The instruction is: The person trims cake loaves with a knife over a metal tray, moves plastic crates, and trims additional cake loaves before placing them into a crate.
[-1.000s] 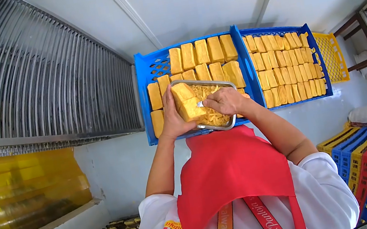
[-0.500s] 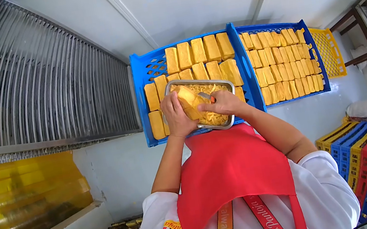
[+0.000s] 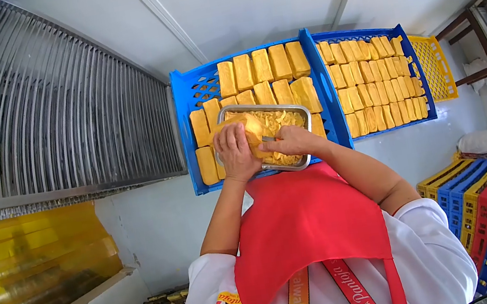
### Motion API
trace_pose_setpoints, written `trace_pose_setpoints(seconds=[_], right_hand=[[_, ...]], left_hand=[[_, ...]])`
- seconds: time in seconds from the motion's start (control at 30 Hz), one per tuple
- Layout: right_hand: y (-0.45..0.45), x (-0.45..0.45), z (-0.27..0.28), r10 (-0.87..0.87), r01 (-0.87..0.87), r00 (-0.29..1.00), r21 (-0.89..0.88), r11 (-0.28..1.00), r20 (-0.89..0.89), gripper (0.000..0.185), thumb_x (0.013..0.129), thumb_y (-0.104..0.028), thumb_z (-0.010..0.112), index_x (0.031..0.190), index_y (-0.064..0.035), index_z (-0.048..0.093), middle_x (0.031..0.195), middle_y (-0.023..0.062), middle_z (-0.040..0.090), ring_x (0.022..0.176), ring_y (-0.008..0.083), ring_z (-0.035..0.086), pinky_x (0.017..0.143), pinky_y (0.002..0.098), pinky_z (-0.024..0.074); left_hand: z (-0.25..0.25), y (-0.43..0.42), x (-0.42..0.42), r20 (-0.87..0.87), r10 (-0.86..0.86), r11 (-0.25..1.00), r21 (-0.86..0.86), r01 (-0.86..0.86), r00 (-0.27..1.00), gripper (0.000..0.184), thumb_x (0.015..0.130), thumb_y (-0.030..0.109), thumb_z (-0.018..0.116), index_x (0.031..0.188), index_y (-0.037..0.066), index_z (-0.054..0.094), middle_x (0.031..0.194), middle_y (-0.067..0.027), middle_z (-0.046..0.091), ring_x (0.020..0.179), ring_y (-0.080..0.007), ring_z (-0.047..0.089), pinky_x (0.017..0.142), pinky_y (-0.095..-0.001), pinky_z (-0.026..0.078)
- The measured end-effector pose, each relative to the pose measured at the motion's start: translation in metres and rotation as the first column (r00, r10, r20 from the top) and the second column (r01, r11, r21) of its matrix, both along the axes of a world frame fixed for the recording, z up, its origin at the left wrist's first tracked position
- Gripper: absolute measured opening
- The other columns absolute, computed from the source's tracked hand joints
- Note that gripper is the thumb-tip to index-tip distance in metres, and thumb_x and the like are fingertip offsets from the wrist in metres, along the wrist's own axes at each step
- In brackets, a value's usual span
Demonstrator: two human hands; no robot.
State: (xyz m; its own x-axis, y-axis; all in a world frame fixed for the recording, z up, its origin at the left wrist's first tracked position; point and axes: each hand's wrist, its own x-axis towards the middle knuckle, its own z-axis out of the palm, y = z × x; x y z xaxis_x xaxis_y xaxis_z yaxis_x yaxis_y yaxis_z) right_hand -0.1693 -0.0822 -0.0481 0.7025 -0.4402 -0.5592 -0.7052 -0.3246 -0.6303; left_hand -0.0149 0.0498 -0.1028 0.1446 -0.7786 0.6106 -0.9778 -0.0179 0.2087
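My left hand [image 3: 237,151] is wrapped round a yellow loaf-shaped block [image 3: 254,130], held tilted over a metal tray [image 3: 307,118] of yellow shavings [image 3: 280,119]. Closed round a small knife, my right hand [image 3: 290,142] sits against the block's right side; only a bit of the blade [image 3: 267,139] shows. The tray rests on more yellow blocks in a light blue crate [image 3: 183,98]. Part of the held block is hidden by my left fingers.
A darker blue crate [image 3: 421,76] with rows of smaller blocks adjoins on the right, then a yellow crate [image 3: 434,68]. Metal slatted racking [image 3: 58,105] stands at left, yellow strip curtain [image 3: 44,260] below it. Stacked coloured crates [image 3: 478,204] are at lower right.
The block has been turned in my left hand, whose back now faces up. My right hand has shifted with the knife along the block's side. The tray stays in place.
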Motion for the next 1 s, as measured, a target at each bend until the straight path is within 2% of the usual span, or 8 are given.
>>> trace_pose_setpoints(seconds=[0.13,0.33,0.4,0.43,0.5,0.6,0.8,1.0], right_hand=[[-0.009,-0.007,0.004,0.092,-0.092,0.996,0.028,0.995,-0.005,0.088,0.076,-0.078,0.053,0.091,0.0069,0.071,0.092,0.0309,0.068,0.090,0.0411,0.067,0.080,0.0461,0.0511],[-0.017,-0.009,0.000,0.121,-0.110,0.991,0.155,0.982,-0.064,0.089,0.072,-0.081,0.056,0.079,0.0062,0.069,0.082,0.0250,0.068,0.077,0.0362,0.066,0.072,0.0440,0.0506],[-0.018,-0.010,0.000,0.106,-0.104,0.994,0.045,0.993,-0.038,0.090,0.067,-0.084,0.059,0.074,0.0051,0.067,0.075,0.0217,0.066,0.071,0.0337,0.064,0.067,0.0435,0.0498],[-0.018,-0.010,0.001,0.105,-0.103,0.994,0.045,0.994,-0.038,0.090,0.067,-0.084,0.059,0.074,0.0051,0.067,0.075,0.0217,0.066,0.071,0.0337,0.064,0.067,0.0435,0.0498],[-0.017,-0.009,0.005,0.003,0.005,0.994,-0.073,0.997,0.110,0.091,0.062,-0.085,0.063,0.076,0.0050,0.067,0.074,0.0217,0.066,0.073,0.0340,0.066,0.068,0.0440,0.0502],[-0.015,-0.003,0.002,0.028,-0.004,0.986,-0.146,0.989,0.163,0.094,0.059,-0.085,0.065,0.080,0.0058,0.067,0.074,0.0223,0.066,0.075,0.0351,0.066,0.069,0.0436,0.0507],[-0.011,0.001,-0.001,-0.079,0.098,0.988,-0.142,0.985,0.131,0.096,0.056,-0.087,0.065,0.080,0.0063,0.067,0.076,0.0242,0.066,0.078,0.0380,0.067,0.072,0.0438,0.0516],[-0.011,0.002,0.010,-0.014,0.031,0.994,-0.170,0.985,0.104,0.094,0.062,-0.086,0.061,0.079,0.0057,0.069,0.078,0.0263,0.067,0.080,0.0397,0.067,0.073,0.0463,0.0516]], left_hand=[[0.001,0.003,-0.002,-0.026,-0.035,0.999,0.030,0.036,0.999,0.089,0.068,0.030,0.077,0.141,0.001,0.035,0.134,-0.0167,0.041,0.128,-0.0363,0.038,0.107,-0.0558,0.025],[0.000,0.006,0.001,-0.098,-0.041,0.996,0.069,0.048,0.994,0.093,0.068,0.029,0.077,0.143,-0.001,0.032,0.136,-0.0179,0.041,0.128,-0.0365,0.040,0.108,-0.0558,0.025],[-0.002,0.009,0.004,-0.035,-0.013,0.995,0.096,0.016,0.999,0.091,0.069,0.028,0.076,0.143,0.001,0.032,0.137,-0.0162,0.041,0.129,-0.0352,0.040,0.109,-0.0554,0.025],[-0.004,0.010,0.006,-0.035,-0.014,0.995,0.096,0.017,0.999,0.091,0.069,0.028,0.076,0.143,0.001,0.032,0.137,-0.0162,0.041,0.129,-0.0352,0.040,0.109,-0.0554,0.025],[-0.008,0.011,0.008,0.062,-0.069,0.993,0.095,0.063,0.996,0.089,0.069,0.026,0.076,0.144,0.003,0.032,0.137,-0.0137,0.041,0.131,-0.0334,0.040,0.109,-0.0550,0.025],[-0.009,0.010,0.007,0.127,-0.121,0.988,0.107,0.108,0.985,0.096,0.065,0.027,0.078,0.144,0.001,0.031,0.134,-0.0156,0.042,0.128,-0.0358,0.041,0.109,-0.0550,0.025],[-0.003,0.013,0.005,0.067,-0.143,0.987,0.089,0.137,0.987,0.094,0.067,0.026,0.077,0.144,0.001,0.031,0.136,-0.0151,0.042,0.128,-0.0345,0.042,0.108,-0.0547,0.026],[-0.002,0.018,0.005,0.065,-0.176,0.975,0.150,0.165,0.982,0.087,0.068,0.023,0.076,0.142,0.003,0.036,0.136,-0.0132,0.043,0.132,-0.0315,0.041,0.110,-0.0541,0.024]])
